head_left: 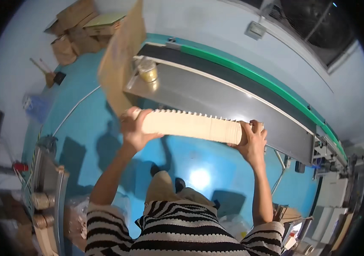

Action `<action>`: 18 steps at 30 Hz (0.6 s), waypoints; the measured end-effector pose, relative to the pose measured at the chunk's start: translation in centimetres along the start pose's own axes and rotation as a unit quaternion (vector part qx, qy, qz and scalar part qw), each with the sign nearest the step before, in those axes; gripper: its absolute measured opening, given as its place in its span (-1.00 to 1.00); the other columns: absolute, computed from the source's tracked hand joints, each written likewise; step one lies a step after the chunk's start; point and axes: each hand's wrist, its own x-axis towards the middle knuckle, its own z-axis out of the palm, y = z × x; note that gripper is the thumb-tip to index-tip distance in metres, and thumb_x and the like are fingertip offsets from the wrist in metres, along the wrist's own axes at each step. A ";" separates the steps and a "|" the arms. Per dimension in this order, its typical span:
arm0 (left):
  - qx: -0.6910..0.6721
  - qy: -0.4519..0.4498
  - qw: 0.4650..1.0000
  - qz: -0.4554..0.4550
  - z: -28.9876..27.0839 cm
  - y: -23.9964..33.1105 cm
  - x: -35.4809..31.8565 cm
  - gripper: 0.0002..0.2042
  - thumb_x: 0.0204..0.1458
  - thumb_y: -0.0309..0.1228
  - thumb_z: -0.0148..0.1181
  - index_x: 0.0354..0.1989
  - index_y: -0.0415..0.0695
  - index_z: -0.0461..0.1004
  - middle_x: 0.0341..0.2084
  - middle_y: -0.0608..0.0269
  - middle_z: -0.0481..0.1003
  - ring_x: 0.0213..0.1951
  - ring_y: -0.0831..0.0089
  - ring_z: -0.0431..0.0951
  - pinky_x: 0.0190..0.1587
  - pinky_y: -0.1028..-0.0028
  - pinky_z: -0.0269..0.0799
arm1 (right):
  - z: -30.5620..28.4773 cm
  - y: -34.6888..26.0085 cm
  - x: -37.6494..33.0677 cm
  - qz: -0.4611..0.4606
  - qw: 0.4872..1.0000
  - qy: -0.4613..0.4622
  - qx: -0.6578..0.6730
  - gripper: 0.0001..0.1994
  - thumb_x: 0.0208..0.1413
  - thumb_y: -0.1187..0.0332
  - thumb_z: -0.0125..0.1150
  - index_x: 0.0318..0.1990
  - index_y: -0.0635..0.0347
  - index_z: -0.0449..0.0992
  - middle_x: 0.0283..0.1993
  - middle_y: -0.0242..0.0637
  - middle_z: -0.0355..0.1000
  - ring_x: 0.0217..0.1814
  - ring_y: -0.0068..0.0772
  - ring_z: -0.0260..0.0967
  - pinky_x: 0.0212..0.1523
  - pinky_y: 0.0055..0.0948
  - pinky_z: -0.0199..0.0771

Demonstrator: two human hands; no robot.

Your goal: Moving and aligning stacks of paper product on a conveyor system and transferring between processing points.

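Between my two hands stretches a long cream-coloured stack of thin pieces [190, 125], possibly card, with a row of small ridges along its far edge. What kind of pieces they are I cannot make out. My left hand [135, 129] grips its left end, thumb on the near side. At the right end, my right hand [252, 141] has its fingers curled over the stack. It is held up in front of me, slightly lower at its right end, over the blue floor and near edge of a metal bench [216, 99].
A yellow and white cylindrical container [148, 70] stands on the bench's left end. Beside it rises a large brown cardboard sheet [120, 59]. Behind the bench runs a dark belt [216, 70] with a green rail [250, 68]. Cardboard boxes [77, 30] are piled at far left.
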 end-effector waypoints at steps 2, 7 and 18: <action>-0.019 -0.121 0.990 -0.065 6.9 0.6 5.0 -0.21 -0.45 0.04 0.57 0.10 0.11 0.46 0.07 0.06 0.32 0.11 -0.04 0.28 0.17 0.07 0.21 | 2.4 5.0 3.6 0.057 0.998 -0.037 -0.015 -0.17 -0.46 0.06 0.66 0.16 -0.25 0.47 0.21 -0.18 0.23 0.17 0.09 0.17 0.09 0.08 0.35; -0.088 -0.463 0.880 -0.057 18.5 0.3 22.6 -0.10 -0.37 0.12 0.53 0.23 0.02 0.38 0.08 -0.07 0.32 0.17 -0.02 0.34 0.23 0.17 0.26 | 7.9 17.7 17.1 0.132 0.968 -0.214 0.021 0.00 -0.49 -0.24 0.59 0.25 -0.14 0.39 0.16 -0.04 0.35 0.19 0.19 0.26 0.16 0.12 0.35; -0.336 -0.315 0.810 -0.365 28.4 -14.8 28.3 -0.30 -0.06 0.11 0.38 0.08 -0.22 0.39 -0.40 0.02 0.54 -0.34 0.47 0.54 -0.36 0.49 0.43 | 14.9 26.7 19.6 0.329 0.837 -0.037 0.435 -0.35 0.21 -0.15 0.13 0.06 0.39 0.48 -0.03 -0.16 0.51 0.03 -0.40 0.45 0.10 -0.46 0.42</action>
